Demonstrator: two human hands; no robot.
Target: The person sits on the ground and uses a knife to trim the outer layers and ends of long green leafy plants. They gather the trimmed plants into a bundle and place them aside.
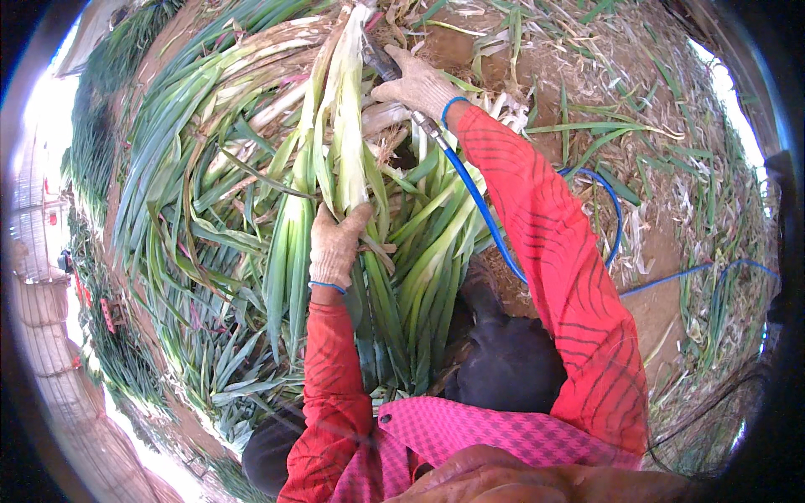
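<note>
Soil floor [660, 247], littered with leaf scraps [616, 75] at right; heap of leeks [168, 180] at left. Left hand [339, 243], gloved: grip closed around a leek [348, 126], its white end pointing away from the person. Right hand [419, 86], gloved: grip wrapped around a metal-fitted tool [426, 124] joined to a blue hose [476, 194]; tool tip near that white end.

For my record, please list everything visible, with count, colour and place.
Long leafy stalk: one, white and green, in left hand
Slim metal tool: one, grey, in right hand
Thin flexible hose: blue, joined to tool, count unclear
Heaped leafy stalks: many, green and white, left and centre
Leaf scraps: many, green and pale, right
Checked cloth garment: one, pink, bottom
Sleeves: two, red, on arms
Legs: two, black, lower centre
Hands: two, cream knit gloves, centre and above
</note>
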